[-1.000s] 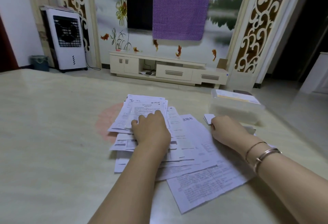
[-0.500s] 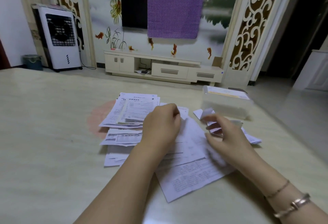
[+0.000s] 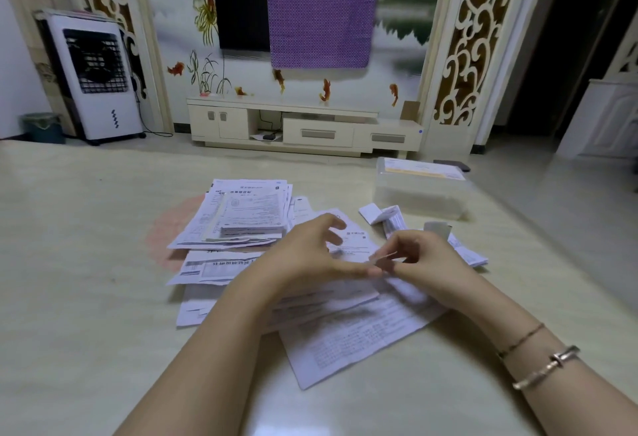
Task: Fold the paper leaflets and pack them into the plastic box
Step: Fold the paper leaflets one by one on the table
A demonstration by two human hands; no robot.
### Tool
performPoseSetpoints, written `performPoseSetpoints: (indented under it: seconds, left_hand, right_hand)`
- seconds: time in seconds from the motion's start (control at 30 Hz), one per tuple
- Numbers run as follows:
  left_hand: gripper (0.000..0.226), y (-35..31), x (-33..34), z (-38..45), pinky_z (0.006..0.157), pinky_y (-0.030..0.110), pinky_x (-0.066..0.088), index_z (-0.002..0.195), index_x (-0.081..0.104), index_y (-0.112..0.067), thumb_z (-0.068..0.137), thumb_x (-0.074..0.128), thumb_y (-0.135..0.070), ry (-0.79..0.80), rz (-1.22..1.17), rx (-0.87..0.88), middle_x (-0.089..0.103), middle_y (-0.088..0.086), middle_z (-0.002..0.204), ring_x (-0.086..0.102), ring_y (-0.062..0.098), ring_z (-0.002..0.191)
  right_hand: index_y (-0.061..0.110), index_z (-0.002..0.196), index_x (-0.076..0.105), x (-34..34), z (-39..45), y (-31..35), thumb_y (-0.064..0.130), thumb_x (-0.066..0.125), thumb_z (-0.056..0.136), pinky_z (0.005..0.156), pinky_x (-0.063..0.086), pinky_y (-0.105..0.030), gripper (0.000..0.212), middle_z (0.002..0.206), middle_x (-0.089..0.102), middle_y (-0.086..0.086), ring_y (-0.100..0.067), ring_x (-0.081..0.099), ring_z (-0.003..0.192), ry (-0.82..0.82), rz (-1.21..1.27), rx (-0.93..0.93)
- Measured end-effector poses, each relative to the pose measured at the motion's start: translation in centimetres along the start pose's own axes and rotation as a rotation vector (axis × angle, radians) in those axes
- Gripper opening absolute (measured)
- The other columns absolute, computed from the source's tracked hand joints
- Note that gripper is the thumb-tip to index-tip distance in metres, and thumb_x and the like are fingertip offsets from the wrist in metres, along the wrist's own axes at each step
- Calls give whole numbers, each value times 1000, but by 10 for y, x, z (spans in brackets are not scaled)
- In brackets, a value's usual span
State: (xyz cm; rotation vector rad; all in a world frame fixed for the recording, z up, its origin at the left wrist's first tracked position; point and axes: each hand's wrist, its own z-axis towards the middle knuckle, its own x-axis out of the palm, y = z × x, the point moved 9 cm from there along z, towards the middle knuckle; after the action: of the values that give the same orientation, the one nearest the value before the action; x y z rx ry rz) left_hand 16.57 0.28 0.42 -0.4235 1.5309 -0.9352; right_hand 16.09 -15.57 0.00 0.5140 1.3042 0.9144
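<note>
At frame centre our right hand [image 3: 423, 263] pinches a small folded leaflet [image 3: 382, 260]; our left hand [image 3: 312, 256] touches it with loose fingers. Thin, light, floppy paper: we'd grip its edges.

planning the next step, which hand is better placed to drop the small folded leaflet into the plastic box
Right. The right hand already pinches the small folded leaflet and is on the same side as the plastic box. The left hand only touches the leaflet's edge and is farther from the box.
</note>
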Motion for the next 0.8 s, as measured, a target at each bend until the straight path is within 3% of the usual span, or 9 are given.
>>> performPoseSetpoints:
  seconds: [0.07, 0.23, 0.37, 0.43, 0.5, 0.63, 0.73, 0.8]
  left_hand:
    - [70, 4, 0, 0, 87, 26, 49, 121, 51, -32, 62, 85, -49, 19, 1, -26, 62, -11, 108, 59, 4, 97]
    - [20, 5, -9, 4, 74, 36, 50, 100, 61, -18, 80, 65, -18, -118, 66, -21, 68, 4, 96, 64, 22, 85]
    - [40, 6, -5, 1, 79, 37, 51, 113, 52, -24, 76, 63, -19, -174, 220, -35, 61, -2, 106, 61, 24, 91]
    - [57, 3, -3, 0, 85, 42, 49, 129, 41, -24, 78, 66, -25, -200, 391, 4, 52, 0, 118, 55, 26, 107]
    - [61, -3, -5, -2, 87, 43, 47, 132, 37, -21, 79, 67, -25, -244, 465, 57, 42, 1, 123, 46, 26, 112]
    - [42, -6, -3, 3, 86, 40, 47, 120, 52, -24, 81, 62, -13, -189, 429, 140, 43, -4, 115, 44, 21, 107]
    - [19, -5, 6, 5, 89, 36, 47, 103, 65, -27, 86, 60, -22, -87, 414, 160, 53, -10, 103, 53, 14, 102]
    - [19, -2, 7, 6, 88, 32, 47, 100, 67, -27, 82, 68, -34, -55, 377, 145, 55, -10, 100, 56, 11, 98]
  right_hand:
    - [8, 76, 65, -5, 1, -5, 1, 63, 82, 73, 48, -17, 10, 77, 69, 2, -7, 64, 75, -21, 53, 34]
    - [8, 69, 59, -12, 1, -17, 17, 63, 88, 66, 47, -23, 21, 65, 58, -2, -7, 56, 61, -86, 128, 140]
    - [13, 67, 59, -14, -3, -16, 27, 65, 84, 53, 38, -17, 23, 61, 63, 5, 0, 48, 48, -144, -200, 169]
    - [18, 66, 54, -12, -5, -9, 29, 65, 82, 55, 37, -22, 22, 63, 59, 8, -3, 49, 56, -172, -357, 141]
    - [21, 71, 50, -9, -6, -4, 31, 64, 82, 60, 39, -28, 21, 70, 56, 9, -9, 51, 67, -174, -464, 123]
    - [22, 85, 46, -8, -7, 5, 27, 62, 82, 68, 42, -33, 18, 86, 52, 8, -14, 50, 82, -173, -524, 38]
    - [28, 87, 52, -2, -11, 16, 28, 67, 80, 77, 43, -25, 17, 92, 51, 13, -7, 49, 89, -103, -431, -96]
    - [32, 93, 57, 7, -15, 21, 37, 71, 79, 80, 37, -12, 20, 99, 55, 17, 1, 47, 97, 1, -385, -141]
